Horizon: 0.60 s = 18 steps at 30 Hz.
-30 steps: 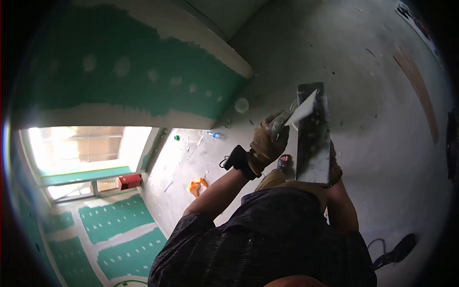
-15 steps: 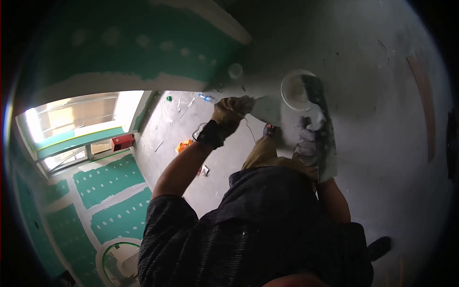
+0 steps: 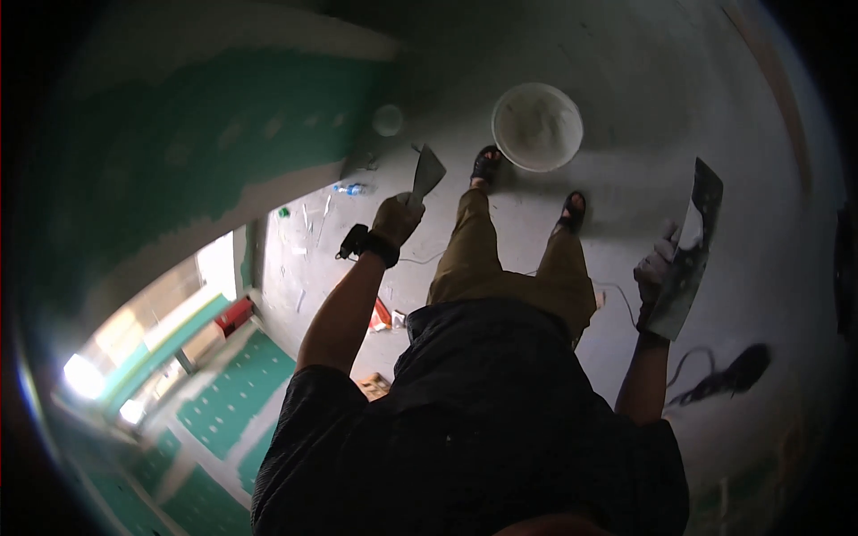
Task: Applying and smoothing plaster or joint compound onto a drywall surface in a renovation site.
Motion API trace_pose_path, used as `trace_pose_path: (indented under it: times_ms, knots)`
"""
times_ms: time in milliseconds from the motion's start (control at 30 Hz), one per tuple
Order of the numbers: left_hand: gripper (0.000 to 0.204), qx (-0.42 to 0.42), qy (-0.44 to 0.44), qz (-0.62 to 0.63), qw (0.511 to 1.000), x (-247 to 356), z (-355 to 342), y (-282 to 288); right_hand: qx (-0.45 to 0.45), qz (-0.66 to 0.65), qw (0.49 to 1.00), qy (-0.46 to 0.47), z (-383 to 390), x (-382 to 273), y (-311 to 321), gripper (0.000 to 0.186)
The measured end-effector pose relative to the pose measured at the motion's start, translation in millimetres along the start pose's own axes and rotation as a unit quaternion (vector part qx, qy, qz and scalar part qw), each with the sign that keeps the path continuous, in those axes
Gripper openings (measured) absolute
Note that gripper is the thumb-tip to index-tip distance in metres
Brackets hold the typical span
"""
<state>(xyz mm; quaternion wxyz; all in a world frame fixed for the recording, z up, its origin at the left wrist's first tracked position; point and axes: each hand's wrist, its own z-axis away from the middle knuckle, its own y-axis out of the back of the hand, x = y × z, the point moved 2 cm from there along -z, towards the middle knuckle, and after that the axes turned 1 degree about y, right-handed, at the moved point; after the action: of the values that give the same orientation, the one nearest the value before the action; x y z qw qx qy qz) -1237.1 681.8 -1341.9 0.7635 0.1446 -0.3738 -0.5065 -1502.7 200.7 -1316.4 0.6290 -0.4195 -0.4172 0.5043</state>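
Observation:
My left hand (image 3: 398, 221) wears a glove and is closed round the handle of a putty knife (image 3: 430, 172), whose wide blade points away from me. Out to the right, my right hand (image 3: 654, 270), also gloved, grips a long flat trowel (image 3: 686, 268). Dark and pale patches mark the trowel's face, and it hides part of that hand. Between the two tools, farther off on the floor, a round white bucket (image 3: 511, 147) stands just beyond my feet. Pale smears coat its inside.
Green wallboard (image 3: 241, 134) with pale filled joints rises at the left. A clear bottle (image 3: 353, 189) and scraps lie on the floor near it. A dark object with a cable (image 3: 735, 373) lies at the right, and a brown strip (image 3: 778, 89) lies far right.
My hands have moved apart: the right one with the trowel swung out to the right, away from the bucket, and the left one drew left with the putty knife. My view has shifted.

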Motion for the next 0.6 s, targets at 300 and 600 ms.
trace_pose_path:
  times_ms: [300, 600]
  knots:
    - [0.021, -0.231, -0.102, 0.126, 0.959, 116.9, -171.4, -61.3, 0.098, -0.105, 0.979, 0.143, -44.5, 85.4, -3.3, 0.049]
    - [0.012, -0.314, 0.294, 0.372, 0.822, 160.3, -231.9, -232.4, 0.156, -0.184, 0.965, 0.097, -22.2, 107.8, 61.3, 0.041]
